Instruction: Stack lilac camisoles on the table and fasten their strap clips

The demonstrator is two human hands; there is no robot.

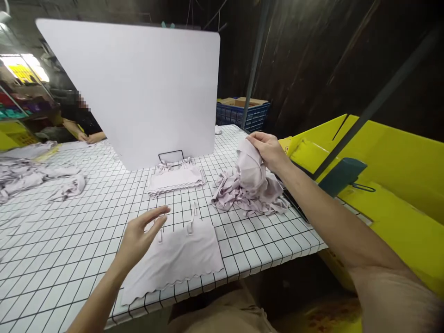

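A pale pink camisole top (pixel 180 259) with thin straps and a wavy hem lies spread at the table's front edge. Over its upper left part hovers my left hand (pixel 138 236), thumb and fingers apart and holding nothing. My right hand (pixel 268 148) pinches another pale pink garment (pixel 250 169), which hangs bunched from the fingers; its full shape is hidden in folds. Beneath it sits a crumpled heap of similar garments (pixel 232 194). Farther back, a neat stack of folded camisoles (pixel 176 178) lies with the straps toward a black wire stand (pixel 170 156).
A large white board (pixel 145 92) stands upright behind the stack. More loose garments (pixel 38 178) cover the table's left side, where another person's hands (pixel 90 138) work on fabric. Yellow bins (pixel 391 152) and a slanted metal pole (pixel 374 104) are at right; a blue crate (pixel 258 115) stands behind.
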